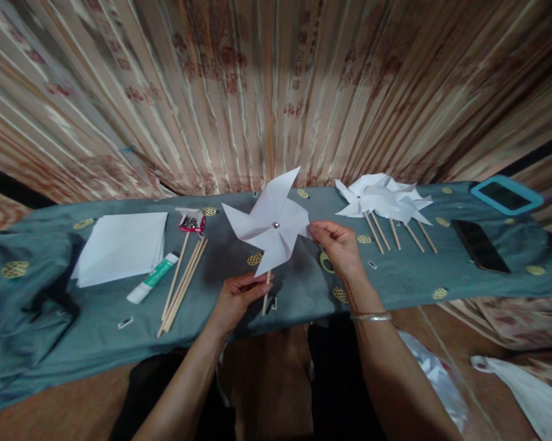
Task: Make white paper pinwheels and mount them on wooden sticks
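- I see the pinwheel (285, 208) assembled above the cloth (303, 300): left hand (235, 300) gripping its stick (269, 278), right hand (339, 242) pinching a blade (301, 228).
- More pinwheels (377, 195), perhaps five overlapping, lie finished.
- Loose sticks (184, 288) and paper (122, 248) remain unused.

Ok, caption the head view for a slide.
Left hand grips a pinwheel by its stick; right hand pinches a blade.

The held stick (265, 304) is hidden up top by the pinwheel (269, 211) — the curtain (257, 92) is cut off above, the black-and-white tags (125, 323) too small to be read.
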The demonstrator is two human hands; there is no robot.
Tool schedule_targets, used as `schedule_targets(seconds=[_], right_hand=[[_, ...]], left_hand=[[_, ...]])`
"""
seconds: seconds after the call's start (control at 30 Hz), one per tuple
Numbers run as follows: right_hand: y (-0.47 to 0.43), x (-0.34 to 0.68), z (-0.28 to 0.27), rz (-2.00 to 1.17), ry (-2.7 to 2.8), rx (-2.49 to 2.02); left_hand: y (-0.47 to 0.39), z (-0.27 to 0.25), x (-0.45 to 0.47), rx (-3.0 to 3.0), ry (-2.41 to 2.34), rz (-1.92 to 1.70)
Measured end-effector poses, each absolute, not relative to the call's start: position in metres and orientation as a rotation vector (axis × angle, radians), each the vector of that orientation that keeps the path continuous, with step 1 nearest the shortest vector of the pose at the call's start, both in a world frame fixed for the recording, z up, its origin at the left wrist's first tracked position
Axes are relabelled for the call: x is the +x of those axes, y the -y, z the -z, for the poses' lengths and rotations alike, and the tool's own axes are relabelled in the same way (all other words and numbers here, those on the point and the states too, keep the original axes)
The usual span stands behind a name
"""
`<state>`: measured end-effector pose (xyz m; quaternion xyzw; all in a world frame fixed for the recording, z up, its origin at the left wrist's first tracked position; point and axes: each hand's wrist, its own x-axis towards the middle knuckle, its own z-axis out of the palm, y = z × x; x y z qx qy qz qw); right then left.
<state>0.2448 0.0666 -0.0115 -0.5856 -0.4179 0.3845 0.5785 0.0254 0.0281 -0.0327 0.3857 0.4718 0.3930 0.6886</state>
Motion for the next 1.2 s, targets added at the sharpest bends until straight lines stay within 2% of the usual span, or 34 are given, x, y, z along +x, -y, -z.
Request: schedule_targets(seconds=[0.17,0.53,0.6,0.8,0.93,1.07,1.2], right_hand=[[-0.061,0.238,0.012,-1.075,1.069,-1.364],[-0.042,0.205,0.006,-1.779,1.366,-1.090],[-0.041,0.212,0.003,-1.821,1.377,-1.059],[-0.045,0.233,0.000,-1.649,1.142,-1.136],[-0.055,0.236,0.005,-1.199,0.877,-1.204],[-0.066,0.242,0.010,-0.805,0.837,-1.273],[-0.069,0.246,0.014,-0.775,0.937,-1.288]], left_hand=[[-0.030,0.034,0.023,0.851,-1.082,-0.923],[-0.034,0.031,0.019,0.877,-1.035,-0.972],[-0.034,0.031,0.019,0.863,-1.063,-0.973],[-0.033,0.033,0.020,0.786,-1.089,-0.971],[-0.033,0.034,0.021,0.768,-1.078,-0.943],[-0.029,0.033,0.024,0.768,-1.052,-0.913],[-0.026,0.033,0.027,0.791,-1.027,-0.846]])
